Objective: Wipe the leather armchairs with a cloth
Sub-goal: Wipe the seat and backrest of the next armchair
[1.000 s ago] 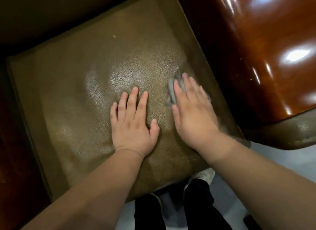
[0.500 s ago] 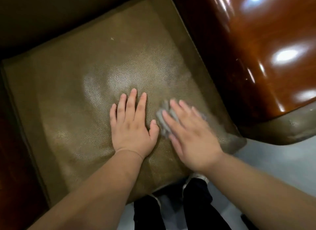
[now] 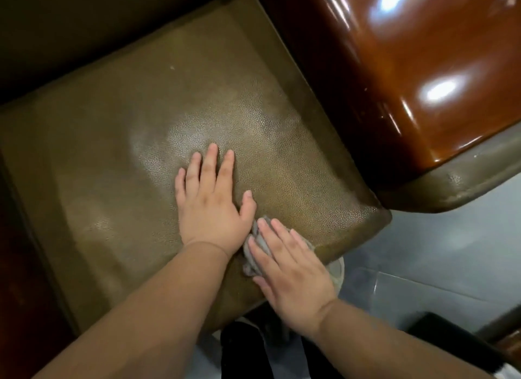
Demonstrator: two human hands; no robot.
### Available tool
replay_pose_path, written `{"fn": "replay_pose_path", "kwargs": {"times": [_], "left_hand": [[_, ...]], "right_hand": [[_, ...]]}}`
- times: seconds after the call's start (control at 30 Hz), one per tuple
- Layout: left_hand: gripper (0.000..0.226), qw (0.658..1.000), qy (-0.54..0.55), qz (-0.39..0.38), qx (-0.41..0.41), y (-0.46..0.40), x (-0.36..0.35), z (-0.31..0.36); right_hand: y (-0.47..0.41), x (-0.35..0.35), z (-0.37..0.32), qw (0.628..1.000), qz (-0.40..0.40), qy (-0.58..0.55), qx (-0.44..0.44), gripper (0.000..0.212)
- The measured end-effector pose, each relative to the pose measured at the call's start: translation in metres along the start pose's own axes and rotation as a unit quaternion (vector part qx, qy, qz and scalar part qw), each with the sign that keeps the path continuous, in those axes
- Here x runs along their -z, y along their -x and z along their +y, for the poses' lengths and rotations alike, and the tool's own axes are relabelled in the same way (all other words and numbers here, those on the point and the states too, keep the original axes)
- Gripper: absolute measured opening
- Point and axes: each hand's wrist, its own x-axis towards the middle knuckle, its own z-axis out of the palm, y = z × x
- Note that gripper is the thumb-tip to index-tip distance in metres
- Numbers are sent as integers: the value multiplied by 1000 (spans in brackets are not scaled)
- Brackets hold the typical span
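While the olive-brown leather seat cushion (image 3: 141,158) carried a pale, wet-looking sheen across its middle, the judgement was that the centre had probably been wiped and the job was only partly done. Its far edge, its left side and the front lip showed no such sheen, and a small pale speck (image 3: 171,67) sat near the back. The glossy wooden armrest (image 3: 423,76) and the worn leather trim (image 3: 462,181) under it looked untouched, though that could not be told for sure. Any other armchair lay out of view.

The left hand (image 3: 211,206) lay flat on the cushion, fingers straight and together, pointing toward the back, gripping nothing. The right hand (image 3: 293,274) pressed a crumpled grey cloth (image 3: 252,254) against the seat's front right part, just beside the left thumb. Its fingers were extended over the cloth rather than curled round it, with the palm past the front edge.
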Motion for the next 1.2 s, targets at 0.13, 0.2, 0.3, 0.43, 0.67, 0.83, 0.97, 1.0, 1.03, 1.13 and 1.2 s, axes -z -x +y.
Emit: {"fn": "replay_pose_path", "kwargs": {"times": [0.13, 0.2, 0.3, 0.43, 0.67, 0.83, 0.97, 1.0, 1.03, 1.13, 1.2], "left_hand": [[71, 995, -23, -70, -64, 18, 18, -36], [71, 996, -28, -78, -44, 44, 26, -70], [73, 996, -23, -70, 59, 90, 31, -117], [73, 949, 60, -84, 297, 160, 27, -128], [78, 948, 89, -93, 293, 204, 25, -134], [81, 944, 102, -89, 300, 213, 19, -131], [80, 925, 191, -147, 292, 214, 38, -135], [79, 915, 209, -188, 290, 214, 48, -137], [76, 904, 218, -233, 286, 215, 60, -141], [62, 868, 208, -368, 258, 208, 105, -146], [58, 857, 197, -405, 252, 204, 138, -142]], "right_hand": [[-13, 30, 78, 994, -34, 51, -93, 67], [-29, 42, 94, 963, 8, 30, -269, 65], [-72, 36, 46, 899, 96, -7, -428, 65], [-71, 6, -60, 988, 7, 15, -154, 68], [-111, 21, -24, 960, -68, 103, 252, 61], [-101, -6, -92, 999, 5, 24, -39, 66], [-24, -32, -104, 923, -125, 24, 363, 58], [-24, -30, -96, 895, -159, 32, 414, 55], [-32, -25, -91, 879, -187, 41, 437, 52], [-73, 9, -99, 894, -260, 54, 361, 57], [-100, 54, -118, 931, -297, 41, 210, 56]]}}
